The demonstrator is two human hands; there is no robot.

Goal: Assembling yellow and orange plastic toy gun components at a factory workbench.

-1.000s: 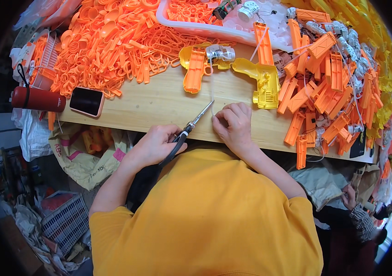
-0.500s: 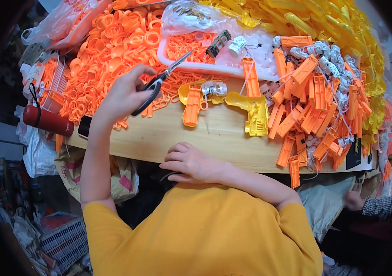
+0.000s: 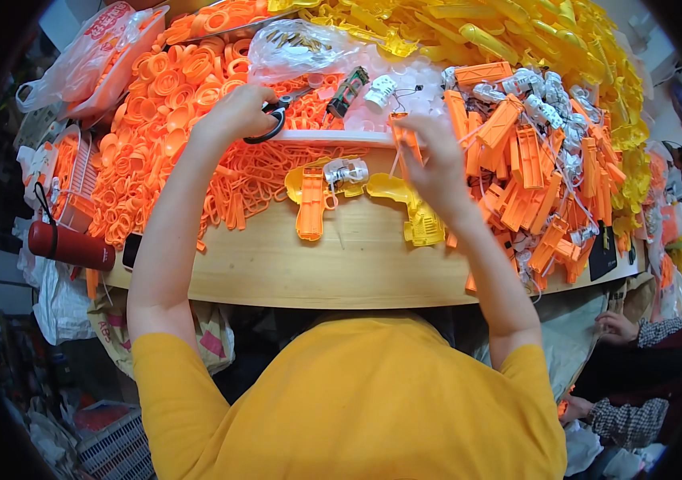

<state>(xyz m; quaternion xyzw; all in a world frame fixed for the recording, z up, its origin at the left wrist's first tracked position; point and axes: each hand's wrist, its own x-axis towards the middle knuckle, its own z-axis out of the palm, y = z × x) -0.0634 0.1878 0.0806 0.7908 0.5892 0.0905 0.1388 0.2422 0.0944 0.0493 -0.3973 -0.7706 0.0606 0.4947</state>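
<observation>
My left hand (image 3: 239, 118) is closed around the handles of black-handled scissors (image 3: 279, 117), whose blades point over the near rim of a white tray (image 3: 349, 136). My right hand (image 3: 439, 172) is at an orange plastic battery-box part (image 3: 406, 138) by the tray's right end. Its fingers are blurred, and whether they grip the part cannot be made out. Between the hands on the table lies a yellow toy-gun half shell (image 3: 296, 182) with an orange case (image 3: 310, 210) and a clear-and-silver motor unit (image 3: 346, 170). A second yellow half shell (image 3: 421, 220) lies beneath my right hand.
Orange rings and clips (image 3: 173, 120) heap at left. Orange cases with wired white motors (image 3: 529, 152) pile up at right, yellow shells (image 3: 517, 28) behind. A red flask (image 3: 73, 246) stands at the left edge. Another person's hand (image 3: 617, 328) shows at lower right.
My right hand has risen from the table's near edge to the orange part by the tray. My left hand has moved the scissors forward to the tray rim. The view has shifted slightly.
</observation>
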